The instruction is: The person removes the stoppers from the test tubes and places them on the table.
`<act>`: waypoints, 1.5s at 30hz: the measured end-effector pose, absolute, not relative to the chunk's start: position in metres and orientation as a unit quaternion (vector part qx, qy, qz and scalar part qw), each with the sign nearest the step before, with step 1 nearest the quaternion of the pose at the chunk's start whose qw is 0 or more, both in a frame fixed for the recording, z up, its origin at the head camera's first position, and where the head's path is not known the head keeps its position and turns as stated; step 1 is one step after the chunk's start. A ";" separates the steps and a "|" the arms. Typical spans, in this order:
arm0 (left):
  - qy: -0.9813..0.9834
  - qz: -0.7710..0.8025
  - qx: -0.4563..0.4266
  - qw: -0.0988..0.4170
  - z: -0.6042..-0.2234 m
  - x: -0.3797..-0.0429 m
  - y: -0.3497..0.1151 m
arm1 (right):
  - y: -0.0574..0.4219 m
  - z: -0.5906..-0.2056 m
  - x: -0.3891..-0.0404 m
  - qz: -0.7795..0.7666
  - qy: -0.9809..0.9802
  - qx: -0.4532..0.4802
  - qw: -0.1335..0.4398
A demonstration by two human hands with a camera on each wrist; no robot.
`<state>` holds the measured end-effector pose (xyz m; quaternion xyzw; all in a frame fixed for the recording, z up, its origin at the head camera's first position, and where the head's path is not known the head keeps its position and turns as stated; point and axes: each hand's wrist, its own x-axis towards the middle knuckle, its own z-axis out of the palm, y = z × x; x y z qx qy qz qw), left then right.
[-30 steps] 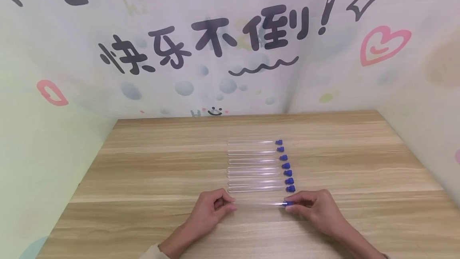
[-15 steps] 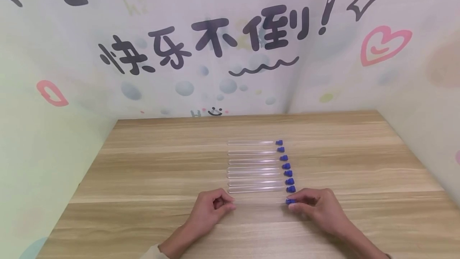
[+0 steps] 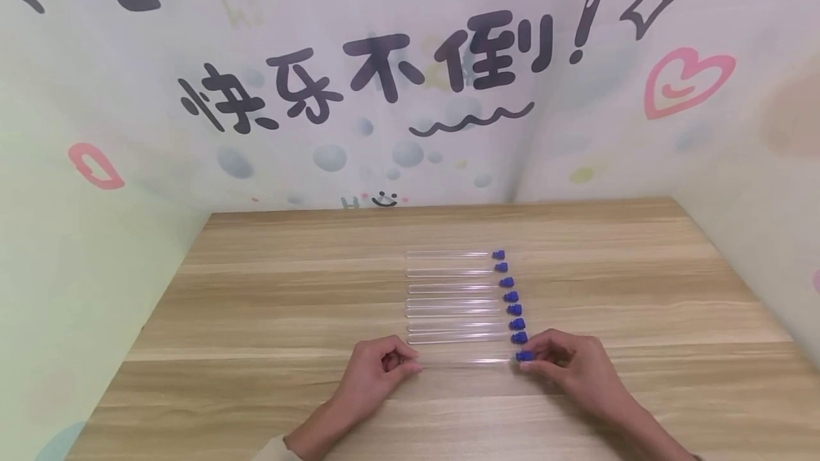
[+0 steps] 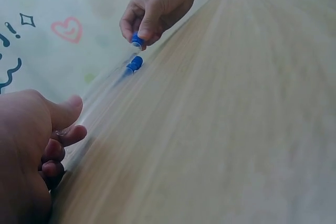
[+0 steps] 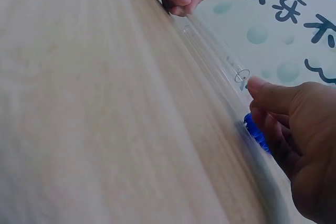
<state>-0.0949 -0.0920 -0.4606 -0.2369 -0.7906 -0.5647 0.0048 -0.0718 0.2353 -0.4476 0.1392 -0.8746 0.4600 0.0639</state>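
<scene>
My left hand (image 3: 378,375) pinches the rounded end of a clear test tube (image 3: 468,361) between thumb and fingers. The tube lies level, its open mouth to the right. In the right wrist view the mouth of the tube (image 5: 242,75) shows as an uncovered ring near my thumb tip. My right hand (image 3: 576,375) pinches a blue cap (image 3: 524,356) just right of that mouth, and a small gap seems to part them. The left wrist view also shows this cap (image 4: 137,39) between the right thumb and fingers.
Behind the hands, several clear test tubes (image 3: 451,289) lie in a row on the wooden table (image 3: 256,319). A loose blue cap (image 3: 519,338) lies at the nearest tube's right end, and others line up behind it. A printed white curtain (image 3: 288,162) hangs at the table's back.
The blue cap has come away from the tube's mouth, moving slightly right and back with my right hand. My left hand has stayed in place on the tube.
</scene>
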 end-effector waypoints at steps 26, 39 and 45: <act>-0.838 -0.483 -0.240 0.085 -0.461 -0.095 -0.082 | 0.243 -0.461 -0.079 0.418 -0.887 0.179 0.084; -0.857 -0.449 -0.225 0.114 -0.465 -0.092 -0.075 | 0.243 -0.464 -0.079 0.419 -0.889 0.169 0.077; -0.864 -0.441 -0.217 0.112 -0.464 -0.092 -0.075 | 0.242 -0.464 -0.079 0.417 -0.887 0.178 0.086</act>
